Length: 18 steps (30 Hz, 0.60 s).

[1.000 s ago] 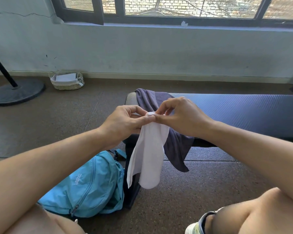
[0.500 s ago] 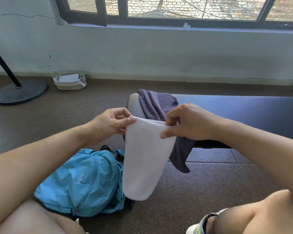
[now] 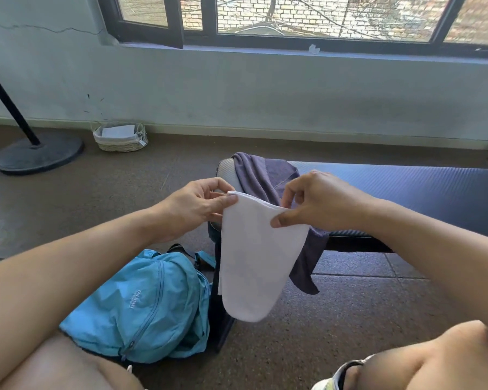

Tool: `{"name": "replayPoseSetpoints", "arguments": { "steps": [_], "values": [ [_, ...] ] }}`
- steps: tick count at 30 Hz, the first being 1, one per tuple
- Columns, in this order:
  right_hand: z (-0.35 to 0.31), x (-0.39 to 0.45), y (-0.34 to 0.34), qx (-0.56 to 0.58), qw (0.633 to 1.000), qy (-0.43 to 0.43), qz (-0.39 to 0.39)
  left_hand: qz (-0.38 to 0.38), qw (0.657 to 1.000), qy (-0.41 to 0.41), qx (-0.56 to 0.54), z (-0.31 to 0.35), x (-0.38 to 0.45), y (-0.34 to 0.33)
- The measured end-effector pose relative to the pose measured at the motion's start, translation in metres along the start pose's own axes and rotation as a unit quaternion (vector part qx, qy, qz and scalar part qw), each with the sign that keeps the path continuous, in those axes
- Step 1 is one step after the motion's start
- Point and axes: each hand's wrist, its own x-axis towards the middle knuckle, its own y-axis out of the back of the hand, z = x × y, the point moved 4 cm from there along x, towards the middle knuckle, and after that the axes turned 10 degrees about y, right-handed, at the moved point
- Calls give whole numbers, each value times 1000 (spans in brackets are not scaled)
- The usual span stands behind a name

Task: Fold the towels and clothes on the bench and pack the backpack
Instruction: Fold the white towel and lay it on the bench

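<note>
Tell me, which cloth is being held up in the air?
The white towel. The left hand and right hand pinch its top corners so it hangs free, while the purple garment just lies draped over the bench.

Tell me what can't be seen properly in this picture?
Head view:
- Bench: right end cut off by the frame; its leg is hidden behind the white towel.
- Grey garment: middle covered by towel and right hand.
- Backpack: logo too small; lower corner hidden by a knee.
</note>
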Motion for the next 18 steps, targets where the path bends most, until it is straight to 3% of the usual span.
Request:
{"name": "replayPoseSetpoints", "arguments": {
  "steps": [4,12,18],
  "values": [
    [-2,-1,-13,99,994,-27,-40,-24,1000,4,-19,4,-2,-8],
    [-17,6,-15,166,986,6,5,-42,999,13,-20,4,-3,-17],
    [-19,5,-8,350,935,-26,42,-92,995,28,40,-2,-5,-32]
  ]
}}
